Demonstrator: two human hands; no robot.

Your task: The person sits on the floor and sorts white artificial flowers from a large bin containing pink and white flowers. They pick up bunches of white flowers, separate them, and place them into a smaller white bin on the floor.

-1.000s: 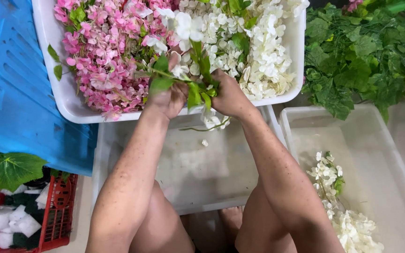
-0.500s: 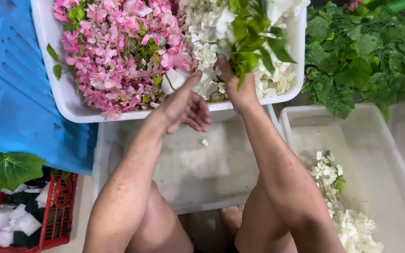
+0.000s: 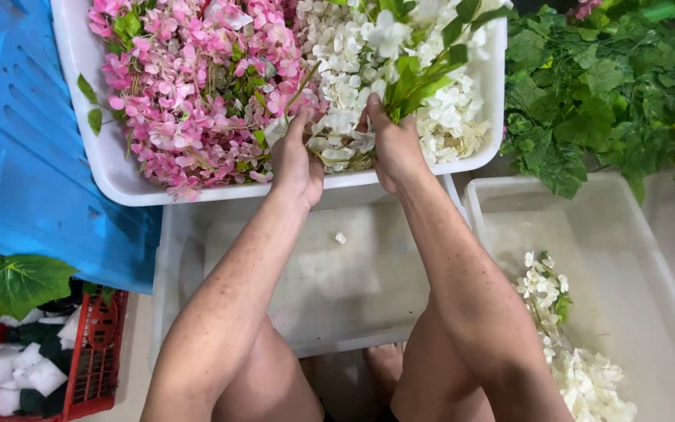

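My right hand (image 3: 394, 148) grips a bunch of white artificial flowers with green leaves (image 3: 416, 55), lifted upright over the large white tub (image 3: 111, 168). My left hand (image 3: 297, 160) reaches into the same tub with fingers apart, touching loose white blossoms (image 3: 337, 117) beside a heap of pink artificial flowers (image 3: 197, 78). Both forearms cross above a lower white bin (image 3: 330, 281) that holds a single white petal (image 3: 341, 237).
A white bin (image 3: 626, 258) on the right holds white flower sprays (image 3: 564, 336). Green leafy foliage (image 3: 603, 86) lies at upper right. A blue plastic crate (image 3: 17, 156) sits left, with a red basket (image 3: 87, 367) of white pieces and a big green leaf (image 3: 13, 281) below.
My right hand has raised the white-flower bunch higher and upright. My left hand let go of the stems, swung away, then reached back into the tub among the loose white blossoms.
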